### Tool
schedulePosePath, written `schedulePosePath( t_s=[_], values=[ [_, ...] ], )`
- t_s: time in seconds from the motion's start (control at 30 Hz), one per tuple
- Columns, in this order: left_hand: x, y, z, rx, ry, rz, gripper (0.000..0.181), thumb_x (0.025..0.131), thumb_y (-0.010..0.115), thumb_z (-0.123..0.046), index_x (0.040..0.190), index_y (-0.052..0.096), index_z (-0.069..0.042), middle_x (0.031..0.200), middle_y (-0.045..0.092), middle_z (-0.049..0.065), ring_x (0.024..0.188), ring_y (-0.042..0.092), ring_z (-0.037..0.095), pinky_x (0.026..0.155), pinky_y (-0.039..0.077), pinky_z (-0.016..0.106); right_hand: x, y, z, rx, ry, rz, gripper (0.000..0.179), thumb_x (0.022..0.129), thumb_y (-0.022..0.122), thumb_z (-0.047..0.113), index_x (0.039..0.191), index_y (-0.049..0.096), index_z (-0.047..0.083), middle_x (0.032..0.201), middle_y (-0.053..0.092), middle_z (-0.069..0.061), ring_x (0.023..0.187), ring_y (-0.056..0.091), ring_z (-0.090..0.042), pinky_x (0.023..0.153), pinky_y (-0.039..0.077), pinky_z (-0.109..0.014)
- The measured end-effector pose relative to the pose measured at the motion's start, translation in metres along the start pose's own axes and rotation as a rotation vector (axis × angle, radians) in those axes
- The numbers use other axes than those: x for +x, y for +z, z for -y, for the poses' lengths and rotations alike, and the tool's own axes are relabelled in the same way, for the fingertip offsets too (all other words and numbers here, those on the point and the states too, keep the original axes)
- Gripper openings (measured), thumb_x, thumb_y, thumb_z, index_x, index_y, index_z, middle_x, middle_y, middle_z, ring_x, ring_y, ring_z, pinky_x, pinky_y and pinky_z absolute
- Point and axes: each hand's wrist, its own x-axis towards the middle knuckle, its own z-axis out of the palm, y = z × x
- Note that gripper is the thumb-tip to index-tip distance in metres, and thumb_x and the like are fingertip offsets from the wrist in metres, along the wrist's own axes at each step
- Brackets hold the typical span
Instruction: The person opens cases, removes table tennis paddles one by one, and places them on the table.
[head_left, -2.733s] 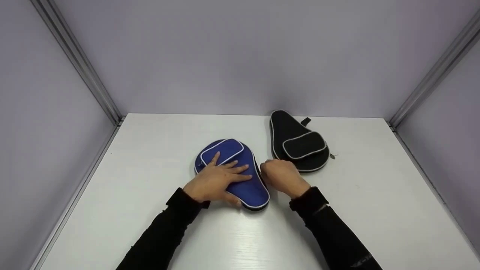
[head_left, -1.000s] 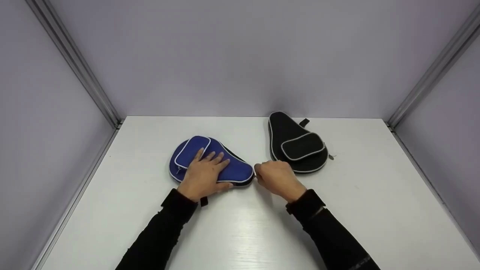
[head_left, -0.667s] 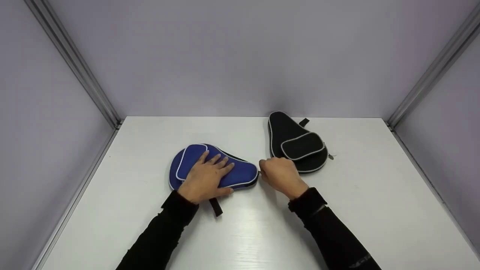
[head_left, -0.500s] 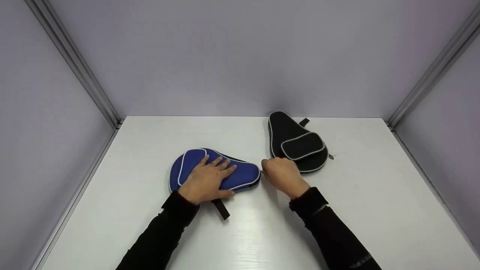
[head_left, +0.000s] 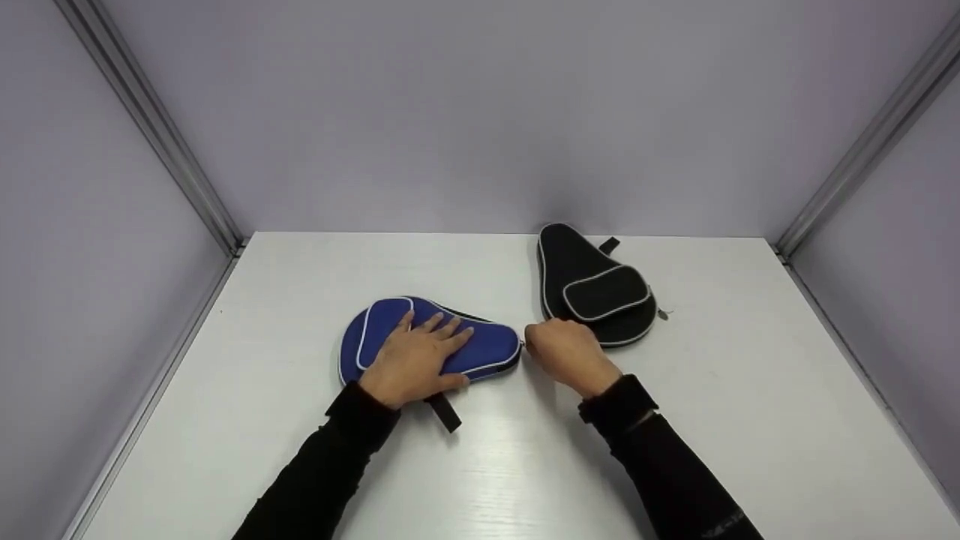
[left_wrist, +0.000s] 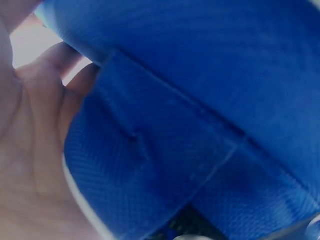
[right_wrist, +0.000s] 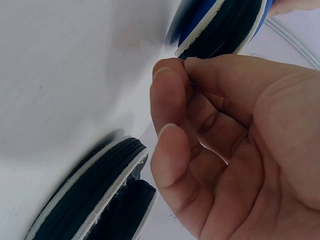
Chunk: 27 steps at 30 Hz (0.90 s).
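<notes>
A blue table tennis bat case (head_left: 487, 346) with white piping lies flat on the table, its narrow end pointing right. My left hand (head_left: 416, 358) rests on top of it, fingers spread across the pocket edge and middle. At the narrow tip, my right hand (head_left: 566, 354) has thumb and forefinger pressed together on the zipper pull, which the fingertips mostly hide. The right wrist view shows the black zipper band (right_wrist: 225, 32) running up to that pinch. Blue fabric (left_wrist: 210, 75) fills most of the left wrist view, beside the palm.
A black bat case (head_left: 574, 262) with grey piping lies behind the right hand, close to its knuckles. A black strap (head_left: 444, 412) sticks out from the blue case toward the front. Pale walls (head_left: 480, 112) enclose the white table (head_left: 750, 420) at the back and sides.
The blue case has turned counterclockwise under my left hand, its narrow end swinging from the front right to the right. My right hand's pinch has gone from its side to the tip.
</notes>
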Motion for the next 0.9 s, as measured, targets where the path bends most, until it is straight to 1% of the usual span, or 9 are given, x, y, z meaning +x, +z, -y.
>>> schedulePosePath(
  t_s=[0.1,0.23,0.37,0.43,0.53,0.63,0.77,0.9],
  values=[
    [0.0,0.001,-0.001,0.012,-0.022,-0.016,0.082,0.111,0.076,-0.059,0.18,0.05,-0.023,0.188,0.046,0.008,0.18,0.039,0.038,0.148,0.024,0.074,-0.003,-0.021,0.013,0.04,0.007,0.033,0.018,0.104,0.083,0.012,0.088,0.076,0.009,0.081,0.08,-0.017,0.073,0.079,-0.041,0.057,0.063,-0.064],
    [0.0,0.003,-0.001,0.026,-0.056,-0.052,0.081,0.11,0.076,-0.058,0.18,0.051,-0.024,0.188,0.048,0.007,0.178,0.041,0.04,0.146,0.027,0.076,-0.008,-0.037,0.027,0.078,0.009,0.06,0.018,0.105,0.08,0.006,0.089,0.074,0.002,0.082,0.079,-0.023,0.077,0.079,-0.048,0.062,0.066,-0.066],
    [0.001,0.005,0.0,0.031,-0.076,-0.078,0.08,0.111,0.075,-0.059,0.179,0.052,-0.023,0.187,0.049,0.008,0.178,0.043,0.039,0.146,0.028,0.076,-0.01,-0.041,0.034,0.047,-0.002,0.067,0.017,0.105,0.08,0.005,0.089,0.075,0.001,0.082,0.08,-0.02,0.077,0.08,-0.047,0.062,0.067,-0.064],
    [0.002,0.006,0.0,0.03,-0.08,-0.079,0.081,0.111,0.074,-0.06,0.18,0.051,-0.024,0.187,0.048,0.008,0.178,0.042,0.039,0.146,0.026,0.077,-0.01,-0.041,0.037,0.034,-0.008,0.073,0.017,0.106,0.081,0.006,0.091,0.076,0.001,0.083,0.08,-0.02,0.078,0.08,-0.045,0.062,0.067,-0.062],
    [0.003,0.008,0.002,0.003,-0.079,-0.086,0.081,0.111,0.075,-0.058,0.18,0.051,-0.022,0.187,0.048,0.01,0.178,0.042,0.041,0.146,0.025,0.078,-0.01,-0.042,0.042,0.018,-0.022,0.083,0.016,0.106,0.083,0.009,0.093,0.078,0.002,0.083,0.081,-0.019,0.078,0.081,-0.044,0.062,0.067,-0.061],
    [0.004,0.009,0.003,-0.04,-0.084,-0.079,0.082,0.111,0.076,-0.057,0.18,0.049,-0.021,0.188,0.046,0.011,0.179,0.039,0.042,0.147,0.021,0.079,-0.009,-0.041,0.047,-0.004,-0.048,0.083,0.016,0.106,0.084,0.012,0.093,0.079,0.003,0.083,0.081,-0.018,0.076,0.081,-0.041,0.061,0.067,-0.059],
    [0.003,0.009,0.003,-0.031,-0.081,-0.092,0.081,0.111,0.075,-0.057,0.18,0.051,-0.02,0.187,0.047,0.011,0.178,0.041,0.042,0.146,0.023,0.079,-0.009,-0.039,0.053,-0.062,-0.112,0.061,0.017,0.106,0.085,0.015,0.092,0.08,0.006,0.08,0.081,-0.013,0.071,0.079,-0.034,0.059,0.066,-0.052],
    [0.001,0.009,0.002,0.011,-0.069,-0.109,0.079,0.112,0.076,-0.056,0.178,0.053,-0.02,0.186,0.05,0.011,0.176,0.044,0.042,0.145,0.027,0.079,-0.009,-0.035,0.059,-0.094,-0.187,0.065,0.018,0.108,0.083,0.017,0.092,0.08,0.008,0.076,0.079,-0.01,0.065,0.076,-0.03,0.053,0.062,-0.047]
  ],
)
